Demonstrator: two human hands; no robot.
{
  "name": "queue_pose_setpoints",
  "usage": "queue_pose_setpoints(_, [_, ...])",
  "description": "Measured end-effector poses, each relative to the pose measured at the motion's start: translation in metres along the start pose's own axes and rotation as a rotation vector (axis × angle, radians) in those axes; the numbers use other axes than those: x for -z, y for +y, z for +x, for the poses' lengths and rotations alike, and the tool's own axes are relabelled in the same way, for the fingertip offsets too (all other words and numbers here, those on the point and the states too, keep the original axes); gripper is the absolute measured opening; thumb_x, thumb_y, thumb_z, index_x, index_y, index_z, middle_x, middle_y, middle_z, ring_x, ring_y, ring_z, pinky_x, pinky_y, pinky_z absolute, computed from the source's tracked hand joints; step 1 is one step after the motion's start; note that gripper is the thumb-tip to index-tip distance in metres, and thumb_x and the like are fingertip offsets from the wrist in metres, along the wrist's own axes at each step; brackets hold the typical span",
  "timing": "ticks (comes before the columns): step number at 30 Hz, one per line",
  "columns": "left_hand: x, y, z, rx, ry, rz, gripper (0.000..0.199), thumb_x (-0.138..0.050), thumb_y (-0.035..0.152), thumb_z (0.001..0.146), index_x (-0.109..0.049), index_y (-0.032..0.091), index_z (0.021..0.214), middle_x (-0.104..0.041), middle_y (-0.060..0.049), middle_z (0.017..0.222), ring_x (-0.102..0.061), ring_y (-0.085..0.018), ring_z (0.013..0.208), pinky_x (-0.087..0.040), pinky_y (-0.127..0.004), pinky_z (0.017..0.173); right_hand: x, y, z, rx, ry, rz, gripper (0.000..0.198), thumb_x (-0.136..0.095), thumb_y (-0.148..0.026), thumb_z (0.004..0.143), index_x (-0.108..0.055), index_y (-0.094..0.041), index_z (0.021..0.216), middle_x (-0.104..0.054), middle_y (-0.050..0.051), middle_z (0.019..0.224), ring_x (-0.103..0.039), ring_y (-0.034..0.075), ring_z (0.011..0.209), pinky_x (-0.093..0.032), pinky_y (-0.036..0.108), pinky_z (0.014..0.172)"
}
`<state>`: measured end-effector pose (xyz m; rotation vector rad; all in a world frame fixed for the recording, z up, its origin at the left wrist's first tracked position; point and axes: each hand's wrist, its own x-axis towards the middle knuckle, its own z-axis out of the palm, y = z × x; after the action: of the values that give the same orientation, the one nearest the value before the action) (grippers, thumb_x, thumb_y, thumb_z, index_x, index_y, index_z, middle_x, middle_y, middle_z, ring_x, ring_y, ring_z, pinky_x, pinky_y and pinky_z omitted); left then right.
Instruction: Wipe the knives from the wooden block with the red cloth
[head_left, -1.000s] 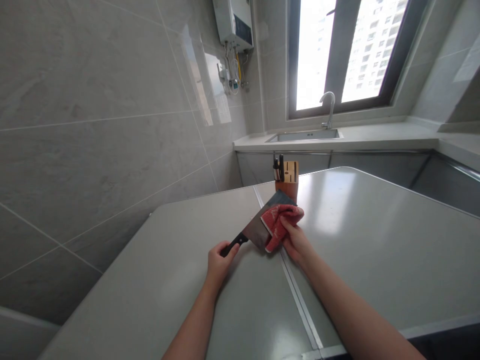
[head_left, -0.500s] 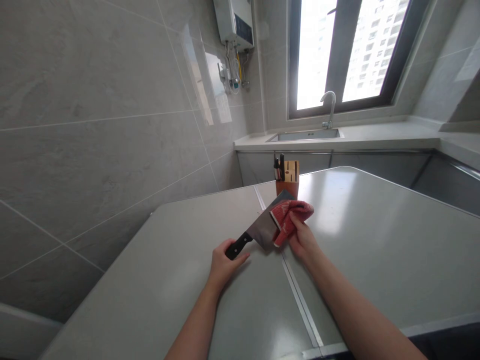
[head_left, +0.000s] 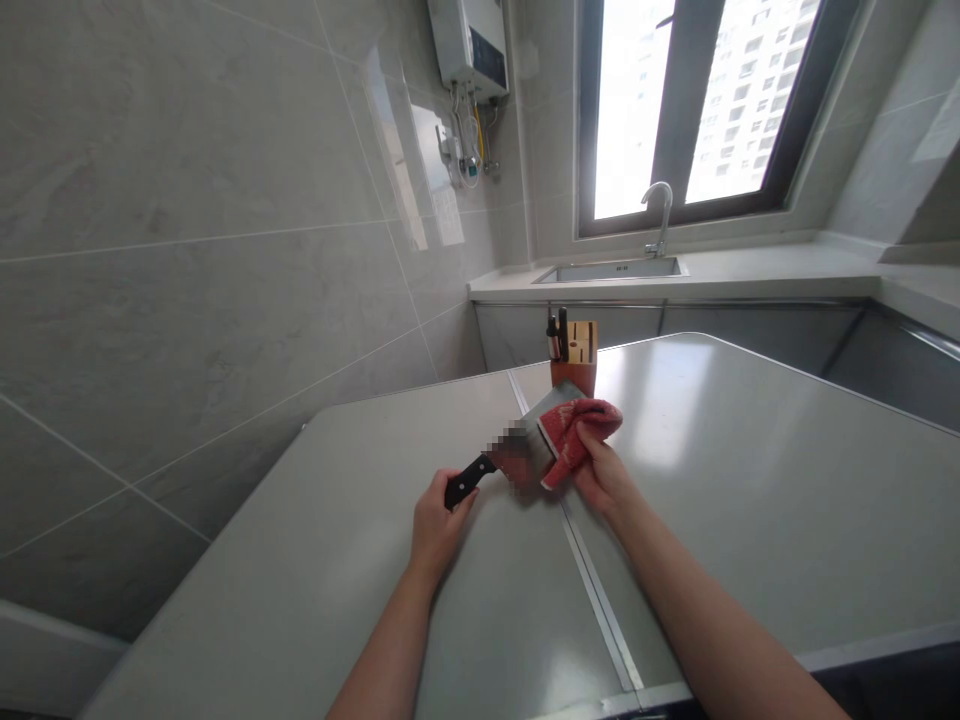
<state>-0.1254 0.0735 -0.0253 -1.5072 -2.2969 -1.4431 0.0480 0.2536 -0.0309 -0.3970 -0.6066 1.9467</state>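
A cleaver (head_left: 541, 455) with a black riveted handle and a broad steel blade is held over the table, its tip pointing up and to the right. My left hand (head_left: 439, 520) is closed around the handle. In my right hand (head_left: 602, 470) is a bunched red cloth (head_left: 576, 432), which lies against the front part of the blade and covers some of it. A pixelated patch blurs the blade near the handle. Just beyond the blade's tip stands a wooden knife block (head_left: 576, 372) with black-handled tools in its left side.
The pale table (head_left: 337, 560) has a metal seam (head_left: 596, 585) running across it. Behind it, a counter holds a sink (head_left: 611, 270) with a curved faucet (head_left: 660, 215) below a window. A tiled wall (head_left: 225, 300) rises on the left.
My left hand and the cleaver have shifted slightly left, and the left thumb has come in closer to the handle. The cloth in my right hand has moved a little left.
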Motion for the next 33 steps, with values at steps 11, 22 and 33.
queue_pose_setpoints(11, [-0.001,-0.004,-0.002,0.009,0.129,-0.062,0.029,-0.060,0.041,0.076,-0.055,0.019,0.094,-0.061,0.000,0.076,-0.056,-0.015,0.067,-0.044,-0.024,0.063,-0.014,-0.006,-0.017,-0.122,-0.163,-0.135,0.024,-0.075,-0.025,0.067,-0.064,-0.019,0.087,-0.071,0.002,0.086,-0.066,0.016,0.081,-0.054,0.026,0.078])
queue_pose_setpoints(22, [-0.002,-0.005,-0.002,0.037,0.311,-0.080,0.032,-0.063,0.041,0.074,-0.055,0.018,0.094,-0.060,-0.002,0.083,-0.057,-0.016,0.073,-0.045,-0.026,0.067,-0.020,0.009,-0.032,-0.218,-0.322,-0.458,0.038,-0.076,-0.029,0.063,-0.065,-0.015,0.097,-0.070,0.008,0.098,-0.064,0.025,0.094,-0.049,0.037,0.088])
queue_pose_setpoints(33, [-0.007,-0.006,-0.001,0.151,0.111,-0.384,0.034,-0.059,0.041,0.077,-0.054,0.017,0.100,-0.054,0.000,0.076,-0.051,-0.013,0.066,-0.041,-0.023,0.061,-0.016,0.009,-0.027,-0.200,-0.280,-0.331,0.036,-0.076,-0.033,0.064,-0.064,-0.018,0.094,-0.070,0.006,0.095,-0.065,0.021,0.089,-0.047,0.036,0.087])
